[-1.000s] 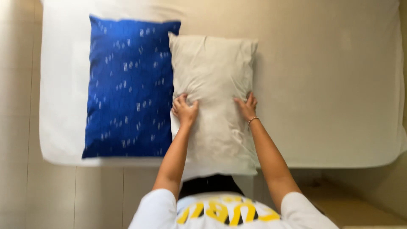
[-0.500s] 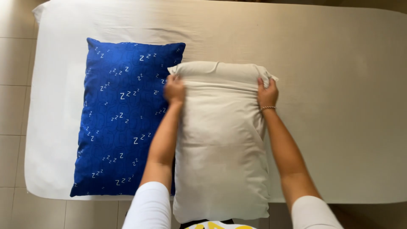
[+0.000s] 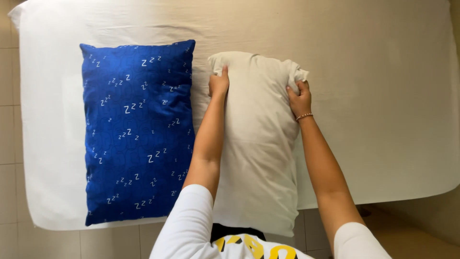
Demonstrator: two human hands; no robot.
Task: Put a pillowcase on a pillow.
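Bed covered in a cream sheet, seen from above.
The mattress [image 3: 373,96] fills most of the view under soft, even light; pale beige floor tiles [image 3: 9,144] show along the left and bottom edges.

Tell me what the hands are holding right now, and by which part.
Both hands grip the cream pillow near its far end: the left hand on its left edge, the right hand pinching bunched fabric at the right corner.

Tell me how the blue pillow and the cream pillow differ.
The blue pillow is deep blue with small white marks; the cream pillow is plain. The blue pillow lies flat and untouched on the white sheet; the cream pillow is gripped near its far end by the left hand and right hand, its near end overhanging. Both are long rectangles.
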